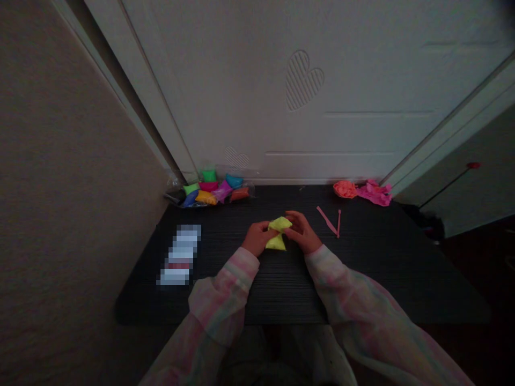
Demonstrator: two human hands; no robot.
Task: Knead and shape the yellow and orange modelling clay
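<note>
- Black wood-grain tabletop [225, 214] beneath the grip; white heart-embossed panel [249, 80] beyond it.
- Head view: soft yellow packet [276, 244] between the two hands, just above or on the tabletop; contact underneath cannot be determined.
- Left hand [255, 239]: fingers and thumb closed on the packet's left side. Right hand [306, 237]: thumb and curled fingers pinching its upper right.
- Progress, judged: early stage. Packet looks creased at the middle; whether its wrapper is open, unclear. No shaped piece discernible in the hands.
- Unhandled, left of and beyond the grip: clear plastic bag [251, 188] holding multicoloured packets [206, 198].
- Unhandled, right of the grip: pink flat tool [326, 219] and pink rod tool [339, 222], ends nearly meeting.
- Farther right and beyond: crumpled orange material [345, 188] beside crumpled pink material [375, 193]. Composition of both unclear.
- Left of the grip: bright pixelated rectangle [181, 254], detail unreadable.
</note>
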